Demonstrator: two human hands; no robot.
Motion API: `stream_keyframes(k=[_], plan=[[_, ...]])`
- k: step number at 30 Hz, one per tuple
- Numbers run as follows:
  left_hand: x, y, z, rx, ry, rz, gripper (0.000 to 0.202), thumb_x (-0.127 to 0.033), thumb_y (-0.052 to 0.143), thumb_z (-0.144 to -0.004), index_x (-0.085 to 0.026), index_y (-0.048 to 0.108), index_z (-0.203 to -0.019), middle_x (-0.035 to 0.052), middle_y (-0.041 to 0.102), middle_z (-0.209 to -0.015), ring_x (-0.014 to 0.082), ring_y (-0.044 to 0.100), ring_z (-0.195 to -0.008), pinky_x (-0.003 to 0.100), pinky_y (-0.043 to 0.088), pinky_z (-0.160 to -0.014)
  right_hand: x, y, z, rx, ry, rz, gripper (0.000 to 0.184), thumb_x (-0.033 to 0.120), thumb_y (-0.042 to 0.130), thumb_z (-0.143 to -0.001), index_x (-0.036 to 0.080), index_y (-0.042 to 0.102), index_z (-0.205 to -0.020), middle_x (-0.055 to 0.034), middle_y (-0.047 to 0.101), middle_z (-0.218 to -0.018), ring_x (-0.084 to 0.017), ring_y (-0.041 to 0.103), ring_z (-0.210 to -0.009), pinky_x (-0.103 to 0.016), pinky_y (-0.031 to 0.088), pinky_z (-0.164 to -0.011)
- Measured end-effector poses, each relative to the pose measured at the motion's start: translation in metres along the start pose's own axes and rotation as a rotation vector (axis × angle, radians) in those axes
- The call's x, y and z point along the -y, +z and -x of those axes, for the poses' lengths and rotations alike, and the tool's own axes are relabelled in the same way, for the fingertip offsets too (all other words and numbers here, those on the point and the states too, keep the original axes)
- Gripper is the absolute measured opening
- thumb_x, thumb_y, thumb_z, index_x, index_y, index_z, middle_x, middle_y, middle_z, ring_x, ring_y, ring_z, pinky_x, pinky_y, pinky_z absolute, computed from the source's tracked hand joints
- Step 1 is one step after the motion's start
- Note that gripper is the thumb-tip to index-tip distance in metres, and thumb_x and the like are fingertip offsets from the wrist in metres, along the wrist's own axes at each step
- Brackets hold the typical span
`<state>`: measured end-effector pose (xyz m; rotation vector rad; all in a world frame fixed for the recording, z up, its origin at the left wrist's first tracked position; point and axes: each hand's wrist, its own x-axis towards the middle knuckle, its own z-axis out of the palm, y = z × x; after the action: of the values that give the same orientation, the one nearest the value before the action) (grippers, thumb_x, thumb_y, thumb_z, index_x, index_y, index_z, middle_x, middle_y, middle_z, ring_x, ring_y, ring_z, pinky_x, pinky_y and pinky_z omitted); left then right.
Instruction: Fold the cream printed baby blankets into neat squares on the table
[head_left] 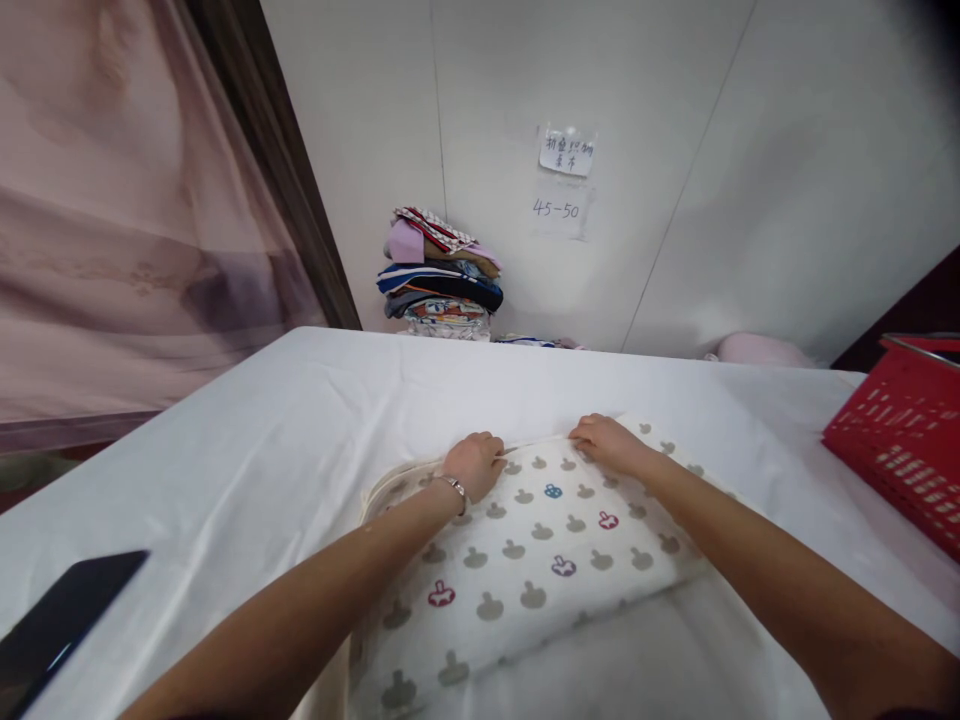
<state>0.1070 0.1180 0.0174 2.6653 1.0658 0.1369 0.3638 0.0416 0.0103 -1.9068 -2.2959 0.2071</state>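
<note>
A white cloth printed with grey, red, blue and purple mushroom shapes lies folded on the white-covered table. My left hand, with a bracelet at its wrist, pinches the cloth's far edge left of the middle. Farther right along that same edge, my right hand has its fingers closed on the cloth. Between the two hands the edge runs nearly straight. The cloth's left side curves in several layers, and its near part is plain white.
A dark flat device lies at the table's left. On the right stands a red perforated basket. Folded fabrics are stacked beyond the far table edge, by the wall with paper notes. A pink curtain hangs at left.
</note>
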Motion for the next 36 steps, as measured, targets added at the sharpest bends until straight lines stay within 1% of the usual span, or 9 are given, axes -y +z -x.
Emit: stream_keyframes(k=[6, 13, 18, 22, 24, 27, 30, 32, 36], plan=[[-0.001, 0.004, 0.005, -0.050, -0.014, 0.050, 0.020, -0.036, 0.044, -0.083, -0.022, 0.058, -0.083, 0.0028, 0.062, -0.086, 0.0173, 0.055, -0.081, 0.027, 0.039, -0.070, 0.001, -0.005, 0.002, -0.001, 0.049, -0.021, 0.010, 0.016, 0.049, -0.075, 0.019, 0.059, -0.076, -0.0061, 0.059, -0.087, -0.019, 0.051, -0.083, -0.028, 0.037, -0.072], [-0.009, 0.000, 0.007, -0.028, -0.168, 0.005, 0.041, -0.048, 0.028, -0.087, -0.021, 0.058, -0.086, 0.0066, 0.060, -0.082, 0.0180, 0.057, -0.072, 0.028, 0.039, -0.063, 0.002, -0.014, 0.014, 0.022, 0.139, -0.121, 0.011, 0.024, 0.048, -0.077, 0.022, 0.056, -0.084, -0.0032, 0.061, -0.086, -0.020, 0.051, -0.089, -0.027, 0.037, -0.071], [-0.012, -0.002, 0.006, 0.028, -0.168, 0.010, 0.035, -0.045, 0.034, -0.084, -0.021, 0.060, -0.081, 0.0067, 0.062, -0.083, 0.0193, 0.058, -0.073, 0.029, 0.040, -0.063, 0.007, -0.021, 0.018, 0.005, 0.112, -0.157, 0.010, 0.023, 0.045, -0.080, 0.021, 0.055, -0.078, -0.0033, 0.061, -0.081, -0.019, 0.053, -0.083, -0.028, 0.039, -0.071], [-0.011, -0.001, 0.005, 0.044, -0.171, 0.024, 0.034, -0.044, 0.037, -0.083, -0.020, 0.061, -0.076, 0.0052, 0.064, -0.079, 0.0187, 0.058, -0.074, 0.028, 0.041, -0.064, 0.011, -0.021, 0.019, -0.027, 0.062, -0.179, 0.009, 0.021, 0.048, -0.079, 0.019, 0.055, -0.072, -0.0062, 0.058, -0.109, -0.020, 0.052, -0.098, -0.031, 0.038, -0.082], [-0.010, 0.001, 0.002, 0.041, -0.188, 0.045, 0.034, -0.044, 0.037, -0.083, -0.020, 0.061, -0.074, 0.0044, 0.064, -0.078, 0.0180, 0.059, -0.074, 0.027, 0.041, -0.064, 0.009, -0.018, 0.020, -0.040, 0.057, -0.184, 0.010, 0.020, 0.049, -0.079, 0.019, 0.055, -0.071, -0.0069, 0.055, -0.115, -0.020, 0.050, -0.103, -0.031, 0.037, -0.086], [-0.007, 0.003, -0.005, 0.036, -0.223, 0.106, 0.027, -0.042, 0.044, -0.079, -0.022, 0.061, -0.073, 0.0027, 0.065, -0.078, 0.0168, 0.059, -0.072, 0.025, 0.041, -0.061, 0.005, -0.013, 0.021, -0.038, 0.056, -0.193, 0.009, 0.019, 0.048, -0.079, 0.019, 0.054, -0.073, -0.0071, 0.057, -0.111, -0.019, 0.051, -0.100, -0.031, 0.038, -0.085], [-0.006, 0.004, -0.011, 0.068, -0.286, 0.205, 0.014, -0.033, 0.052, -0.073, -0.024, 0.061, -0.078, 0.0004, 0.065, -0.082, 0.0144, 0.058, -0.066, 0.024, 0.041, -0.056, 0.004, -0.012, 0.021, -0.035, 0.069, -0.185, 0.008, 0.019, 0.048, -0.079, 0.019, 0.053, -0.072, -0.0064, 0.058, -0.107, -0.019, 0.052, -0.097, -0.030, 0.038, -0.082], [-0.008, 0.004, -0.013, 0.074, -0.300, 0.247, 0.012, -0.027, 0.052, -0.073, -0.025, 0.061, -0.081, -0.0001, 0.065, -0.082, 0.0134, 0.058, -0.064, 0.023, 0.041, -0.055, 0.006, -0.013, 0.020, -0.017, 0.096, -0.169, 0.010, 0.019, 0.048, -0.079, 0.019, 0.052, -0.070, -0.0059, 0.059, -0.106, -0.019, 0.053, -0.094, -0.028, 0.038, -0.078], [-0.013, 0.004, -0.010, -0.083, -0.190, 0.182, 0.016, -0.018, 0.044, -0.077, -0.021, 0.060, -0.079, 0.0021, 0.063, -0.085, 0.0149, 0.057, -0.076, 0.025, 0.041, -0.066, 0.008, -0.015, 0.015, 0.023, 0.139, -0.131, 0.011, 0.018, 0.046, -0.079, 0.019, 0.053, -0.070, -0.0051, 0.062, -0.095, -0.018, 0.054, -0.085, -0.026, 0.037, -0.072]])
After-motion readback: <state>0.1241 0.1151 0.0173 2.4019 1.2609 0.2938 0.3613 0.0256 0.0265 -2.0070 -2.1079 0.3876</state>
